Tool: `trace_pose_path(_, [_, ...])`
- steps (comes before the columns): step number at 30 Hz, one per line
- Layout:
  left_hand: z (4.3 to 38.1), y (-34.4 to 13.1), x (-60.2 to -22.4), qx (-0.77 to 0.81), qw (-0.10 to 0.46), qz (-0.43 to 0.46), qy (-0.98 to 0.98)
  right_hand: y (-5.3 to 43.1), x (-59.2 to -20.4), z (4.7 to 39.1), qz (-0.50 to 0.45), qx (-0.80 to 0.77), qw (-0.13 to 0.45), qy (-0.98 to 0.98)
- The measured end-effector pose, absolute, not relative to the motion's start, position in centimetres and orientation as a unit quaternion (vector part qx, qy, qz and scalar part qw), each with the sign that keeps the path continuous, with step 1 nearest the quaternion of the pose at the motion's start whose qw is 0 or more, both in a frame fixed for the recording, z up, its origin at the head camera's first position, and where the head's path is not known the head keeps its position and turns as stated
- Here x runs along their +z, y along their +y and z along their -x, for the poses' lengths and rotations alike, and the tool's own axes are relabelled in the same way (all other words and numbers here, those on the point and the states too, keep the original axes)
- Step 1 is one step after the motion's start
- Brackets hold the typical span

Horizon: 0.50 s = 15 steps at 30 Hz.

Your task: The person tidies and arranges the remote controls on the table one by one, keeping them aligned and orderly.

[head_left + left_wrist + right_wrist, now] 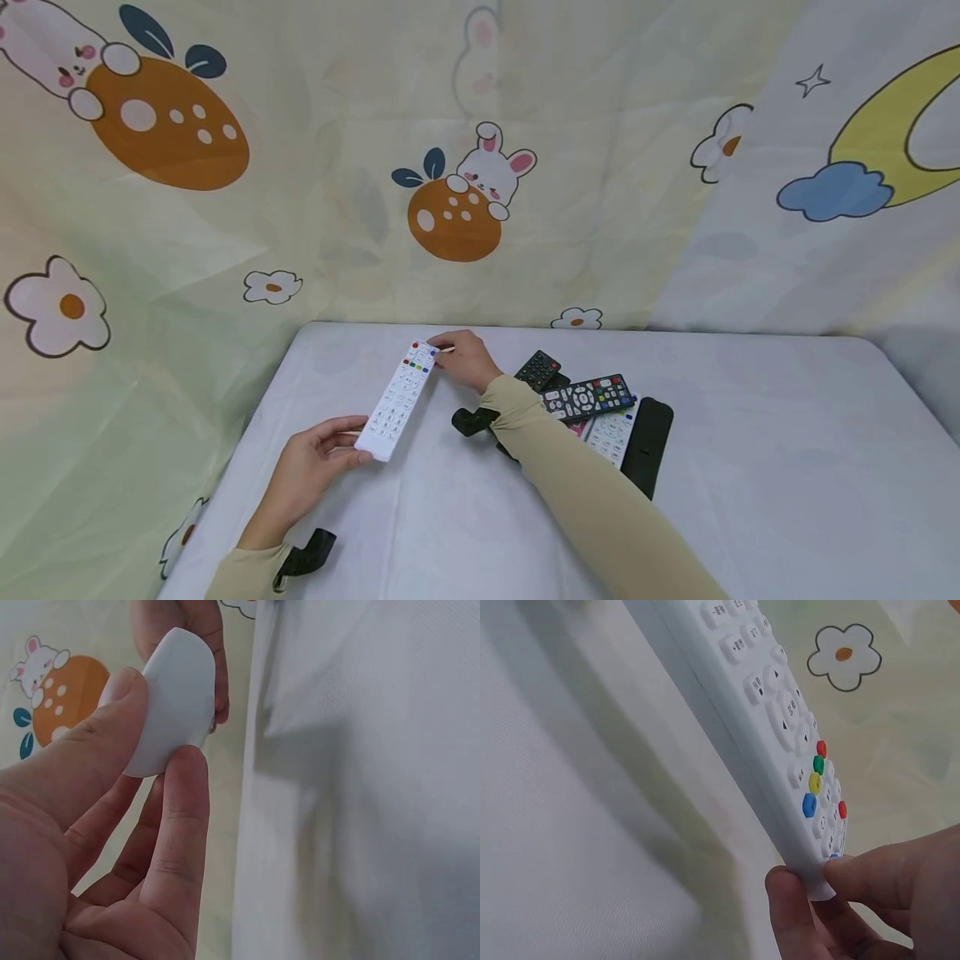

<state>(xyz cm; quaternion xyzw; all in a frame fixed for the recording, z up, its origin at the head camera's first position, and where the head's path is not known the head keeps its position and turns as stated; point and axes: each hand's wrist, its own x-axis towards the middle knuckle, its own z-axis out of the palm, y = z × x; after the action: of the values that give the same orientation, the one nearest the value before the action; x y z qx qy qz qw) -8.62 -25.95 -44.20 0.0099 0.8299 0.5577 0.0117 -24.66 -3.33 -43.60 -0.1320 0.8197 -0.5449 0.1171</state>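
Left grip (311, 467), right grip (468, 360), one white remote (399, 400) held

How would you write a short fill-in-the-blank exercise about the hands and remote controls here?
1. The left hand and the right hand both hold one ____ remote control.
2. Its row of coloured buttons runs red, green, ____, blue.
3. In the head view, the pile of remotes lies to the ____ of this remote control.

Missing words: white; yellow; right.
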Motion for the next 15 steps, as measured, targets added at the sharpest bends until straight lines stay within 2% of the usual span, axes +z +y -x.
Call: trace_pose_path(15, [8.7,-26.3,-44.7,0.525,0.022,0.007,0.851,-5.2,-44.7,24.7,0.152,-0.506,0.122,0.840])
